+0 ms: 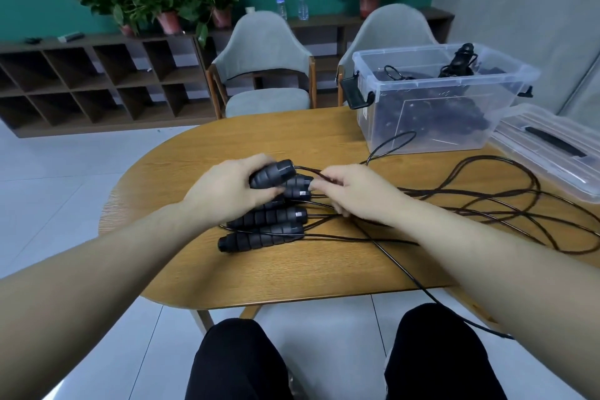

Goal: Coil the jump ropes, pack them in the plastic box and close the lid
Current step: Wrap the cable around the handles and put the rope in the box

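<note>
The left hand [227, 187] grasps a handle [272, 174] lying left-right; the right hand [350, 191] pinches its cord [311, 171] just right; loose rope [487, 198] trails farther right.

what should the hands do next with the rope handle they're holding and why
Probably start looping the cord: the left hand grips one handle, the right hand pinches its cord, which sprawls uncoiled across the table. The plastic box stands open.

Handles [264, 239] on table: about five; one box [435, 97]; one lid [552, 149]; two chairs [263, 65]; two bottles [281, 0]
</note>
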